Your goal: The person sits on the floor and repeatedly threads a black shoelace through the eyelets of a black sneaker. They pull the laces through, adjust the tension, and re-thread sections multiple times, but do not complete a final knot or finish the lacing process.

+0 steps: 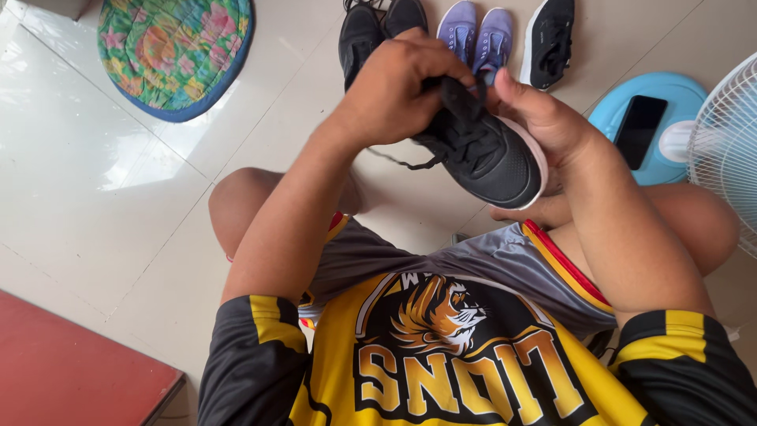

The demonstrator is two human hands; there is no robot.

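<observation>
I hold a black sneaker with a white sole (493,158) in front of me, toe pointing toward my lap. My left hand (394,87) grips its opening and tongue from above. At the sneaker's right side, my right hand (544,118) has its thumb pressed on the collar. A loose black lace (398,162) hangs off the left side of the shoe. I sit cross-legged on a pale tiled floor (118,197).
On the floor ahead lie a black pair of shoes (363,31), a lilac pair (477,31) and one more black shoe (552,39). A dark phone (639,130) rests on a blue fan base (678,95); the white fan grille (729,142) stands right. A floral round cushion (173,51) lies upper left.
</observation>
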